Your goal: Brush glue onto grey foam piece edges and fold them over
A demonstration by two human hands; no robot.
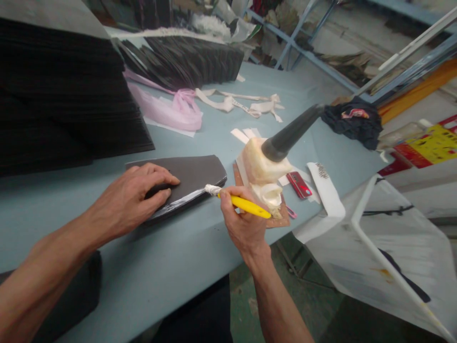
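Note:
A stack of dark grey sheets (pixel 194 169) lies on the table, its front edge smeared with white paste. My left hand (pixel 137 188) rests on top of its left part, with thumb and forefinger stretched and apart. In my right hand (pixel 244 221) is a yellow-handled brush (pixel 250 206), gripped near the bristle end. The paste-coated bristles touch the right end of the smeared edge. Just beyond my right hand, a lump of creamy paste (pixel 269 196) sits on a brown board (pixel 282 220), beside a pale block (pixel 262 162) with a dark, tapered handle-like piece (pixel 293 133) standing on it.
Tall piles of black sheets (pixel 60 95) stand at left, and a row of leaning dark pieces (pixel 193 59) at the back. Pink plastic (pixel 167 112) and white strips (pixel 232 102) lie between. A red card (pixel 299 185) is near the right edge, beside a white-covered frame (pixel 385 252).

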